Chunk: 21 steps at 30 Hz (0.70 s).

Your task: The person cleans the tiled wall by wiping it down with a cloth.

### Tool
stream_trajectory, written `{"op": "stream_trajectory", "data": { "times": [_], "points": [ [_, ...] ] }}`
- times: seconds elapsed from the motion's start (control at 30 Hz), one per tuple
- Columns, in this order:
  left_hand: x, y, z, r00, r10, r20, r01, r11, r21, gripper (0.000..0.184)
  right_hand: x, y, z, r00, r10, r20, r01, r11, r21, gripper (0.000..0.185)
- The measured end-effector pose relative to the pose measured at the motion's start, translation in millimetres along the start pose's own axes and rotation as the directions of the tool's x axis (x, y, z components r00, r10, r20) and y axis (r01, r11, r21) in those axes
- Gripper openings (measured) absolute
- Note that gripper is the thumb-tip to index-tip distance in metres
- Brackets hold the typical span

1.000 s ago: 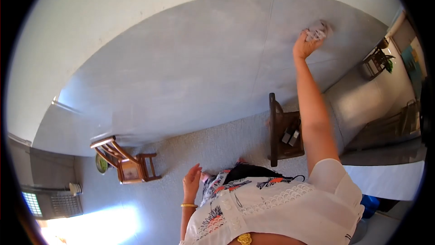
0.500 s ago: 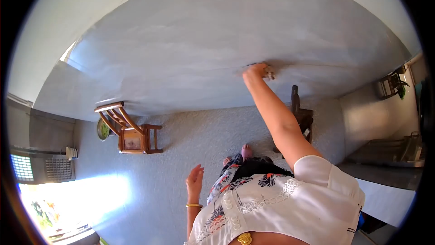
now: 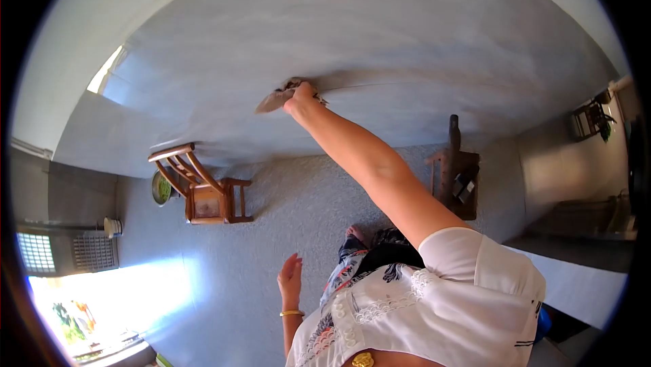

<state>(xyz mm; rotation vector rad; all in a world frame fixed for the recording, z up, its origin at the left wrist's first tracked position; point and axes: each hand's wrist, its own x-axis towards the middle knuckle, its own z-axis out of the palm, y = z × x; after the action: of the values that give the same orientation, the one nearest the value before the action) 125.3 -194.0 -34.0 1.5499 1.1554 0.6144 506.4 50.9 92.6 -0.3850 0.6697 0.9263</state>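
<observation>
My right hand (image 3: 302, 98) is stretched up against the grey wall (image 3: 407, 34), closed on a greyish-brown cloth (image 3: 274, 100). Part of the cloth sticks out to the left of the fingers and lies on the wall surface. Low in front of my body, my left hand (image 3: 290, 277) hangs above the floor with a yellow bangle at the wrist. It holds nothing, and its fingers are partly spread.
A wooden chair (image 3: 205, 197) stands at the left by the wall, beside a bowl with green contents (image 3: 161, 189). A dark chair (image 3: 461, 180) with small objects on its seat is behind my right arm. Bright light falls on the floor from a doorway (image 3: 88, 313).
My right hand has swept left and lower across the wall with the cloth. My left hand has stayed low. The view has shifted, and the dark chair shows more than half a second ago.
</observation>
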Motion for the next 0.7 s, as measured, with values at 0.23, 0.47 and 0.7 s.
{"op": "stream_trajectory", "data": {
  "times": [0.23,0.47,0.7],
  "points": [
    [11.8,-5.0,30.0,0.995,0.052,0.084,-0.057,0.997,0.055,0.026,-36.9,-101.8,-19.1,0.992,0.112,-0.059,-0.12,0.982,-0.148,0.018],
    [12.5,15.8,88.9,0.981,0.143,0.128,-0.161,0.977,0.142,0.026,-45.9,-273.7,-66.5,0.986,0.072,0.147,-0.084,0.994,0.076,0.018],
    [-22.1,29.5,164.8,0.983,0.142,0.12,-0.159,0.976,0.149,0.026,-32.8,-511.5,-121.6,0.981,-0.195,0.011,0.195,0.978,-0.077,0.016]
  ]
}}
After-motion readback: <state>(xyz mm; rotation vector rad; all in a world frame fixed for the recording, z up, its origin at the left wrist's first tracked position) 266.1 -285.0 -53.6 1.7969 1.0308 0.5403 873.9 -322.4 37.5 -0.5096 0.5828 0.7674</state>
